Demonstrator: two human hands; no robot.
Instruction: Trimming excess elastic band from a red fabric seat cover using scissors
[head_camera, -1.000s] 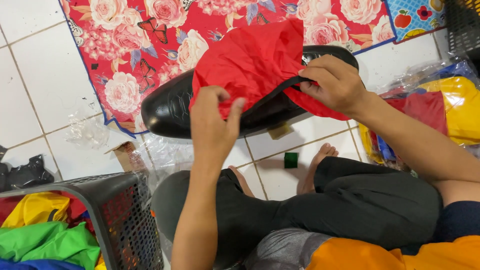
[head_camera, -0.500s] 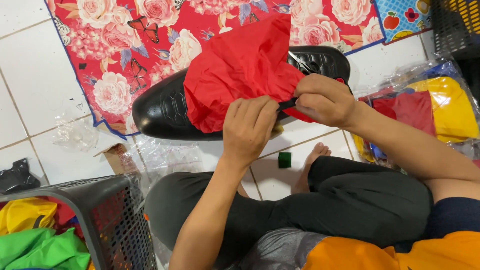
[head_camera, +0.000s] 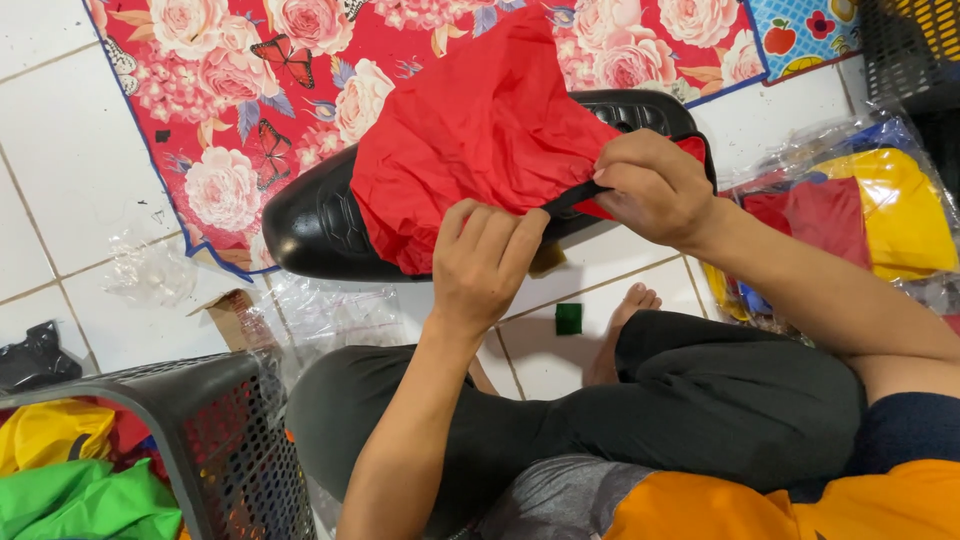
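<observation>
Head view: we are seeing the left hand (head_camera: 487, 262) closing its fingers on the lower edge of the red cloth bag (head_camera: 470, 130), while the right hand (head_camera: 650, 185) is pinching the bag's dark drawstring band against the black shoe (head_camera: 330, 225). Against the frame a second ago, the left hand is now sitting higher and nearer the right one, and the cloth is covering more of the shoe, leaving only the toe and part of the heel showing. We judge the covering to be advancing.

The person is sitting cross-legged on a white tiled floor (head_camera: 70, 150), with a red floral mat (head_camera: 230, 90) lying beneath the shoe. A dark mesh basket (head_camera: 210, 440) of coloured cloth is standing at the left, and bagged coloured cloths (head_camera: 880, 210) are lying at the right.
</observation>
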